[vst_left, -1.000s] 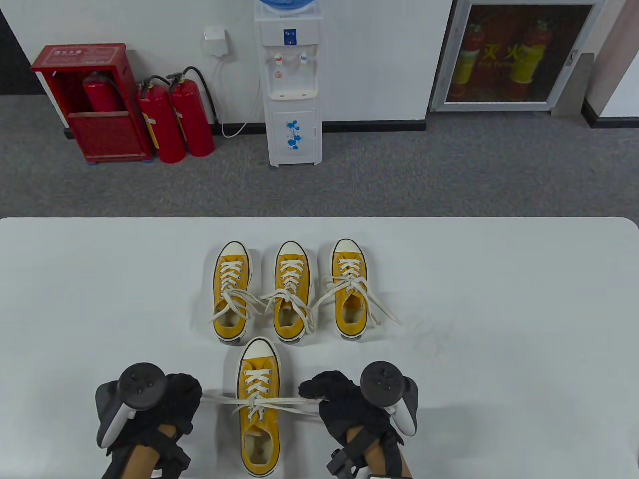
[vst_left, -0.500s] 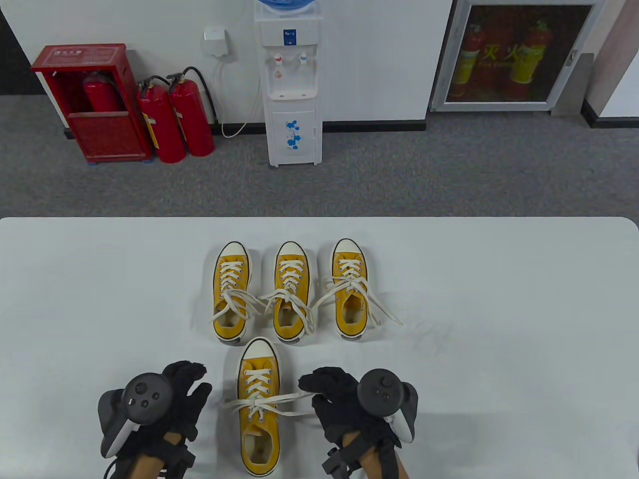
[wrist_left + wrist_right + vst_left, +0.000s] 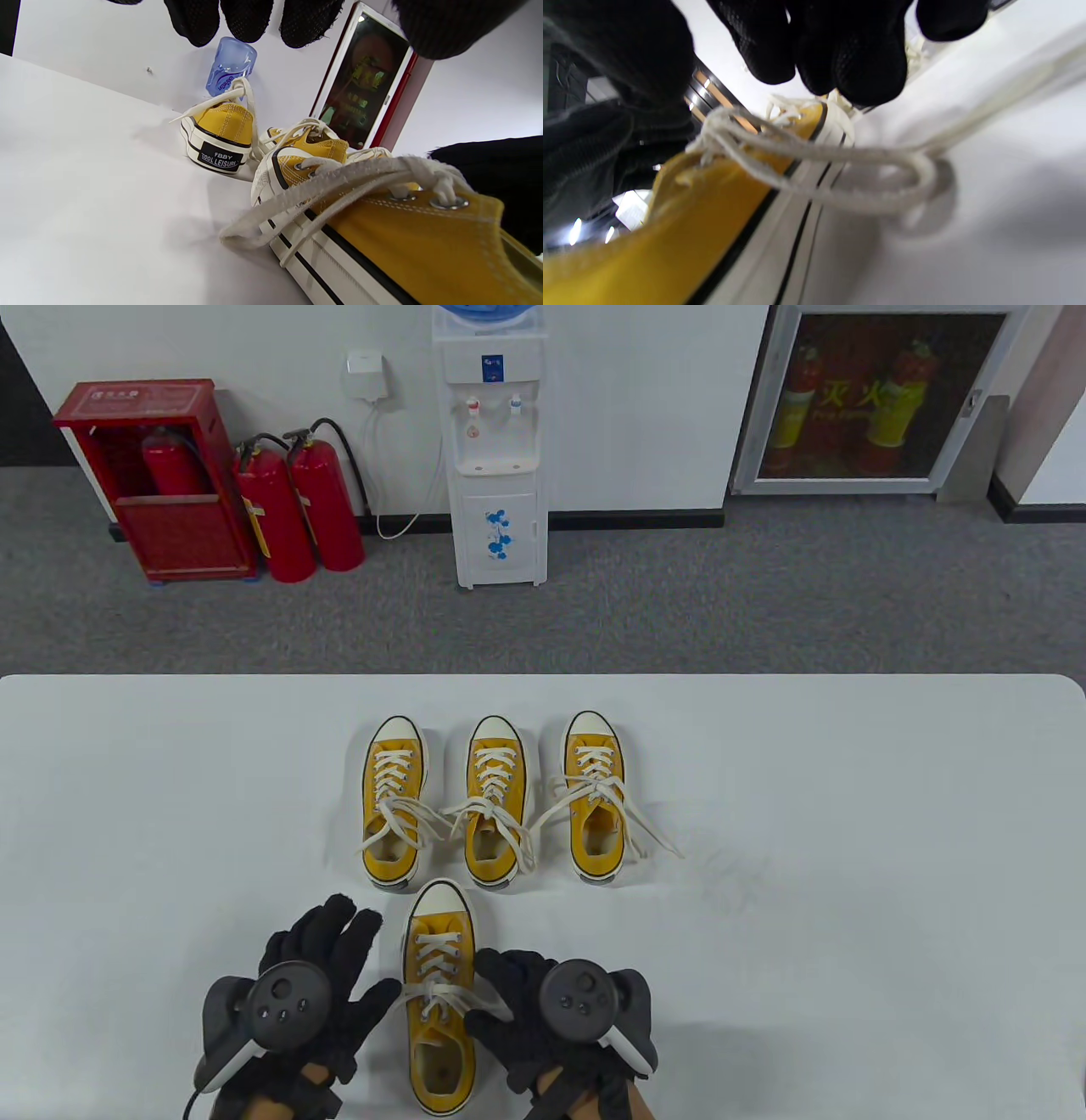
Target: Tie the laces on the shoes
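Fingers (image 3: 344,925) of left hand (image 3: 318,984) spread, nothing held | right hand (image 3: 517,1014) fingers curled by white laces (image 3: 437,993), pinch unclear | yellow canvas sneaker (image 3: 439,997) flanked

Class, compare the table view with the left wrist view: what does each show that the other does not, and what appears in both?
Only the table view shows the red fire extinguishers, the right shoe of the back row in full and both hands: left hand, right hand.

Only the left wrist view shows the heel label on a back-row shoe and the loose lace loop hanging over the near shoe's side onto the table.

Both show the near yellow shoe, the white table and the blue water bottle.
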Available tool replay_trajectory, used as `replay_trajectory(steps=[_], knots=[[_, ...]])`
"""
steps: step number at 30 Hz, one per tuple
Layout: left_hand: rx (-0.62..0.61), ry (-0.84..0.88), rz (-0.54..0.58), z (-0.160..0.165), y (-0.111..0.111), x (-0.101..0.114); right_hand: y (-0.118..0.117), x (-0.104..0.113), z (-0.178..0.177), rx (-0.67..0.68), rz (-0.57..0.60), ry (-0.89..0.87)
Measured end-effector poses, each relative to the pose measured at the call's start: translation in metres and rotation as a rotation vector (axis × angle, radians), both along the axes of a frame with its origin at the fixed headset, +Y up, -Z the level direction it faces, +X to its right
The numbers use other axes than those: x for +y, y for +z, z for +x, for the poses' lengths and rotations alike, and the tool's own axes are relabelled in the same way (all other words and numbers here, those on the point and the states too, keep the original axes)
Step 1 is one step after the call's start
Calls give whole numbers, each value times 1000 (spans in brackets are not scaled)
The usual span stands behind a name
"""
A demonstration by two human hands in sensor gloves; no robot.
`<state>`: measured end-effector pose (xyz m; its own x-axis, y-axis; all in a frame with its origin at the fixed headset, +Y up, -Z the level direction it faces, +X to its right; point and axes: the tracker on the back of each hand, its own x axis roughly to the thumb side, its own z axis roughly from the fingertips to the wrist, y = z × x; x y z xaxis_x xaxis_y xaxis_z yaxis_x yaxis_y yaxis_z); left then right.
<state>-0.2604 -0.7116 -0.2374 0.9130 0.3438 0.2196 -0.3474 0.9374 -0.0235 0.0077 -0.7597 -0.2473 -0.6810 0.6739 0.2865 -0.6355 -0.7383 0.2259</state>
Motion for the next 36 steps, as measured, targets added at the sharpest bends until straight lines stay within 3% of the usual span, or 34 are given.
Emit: replay_trajectory(steps=[10, 27, 36], knots=[[-17, -10, -23, 3, 0, -1, 4, -12, -23, 29, -67, 142], [-26, 2, -22, 4, 0, -2, 8, -11, -24, -75, -87, 78], [-26, -5, -23, 5, 1, -2, 10, -1, -21, -124, 27, 128]])
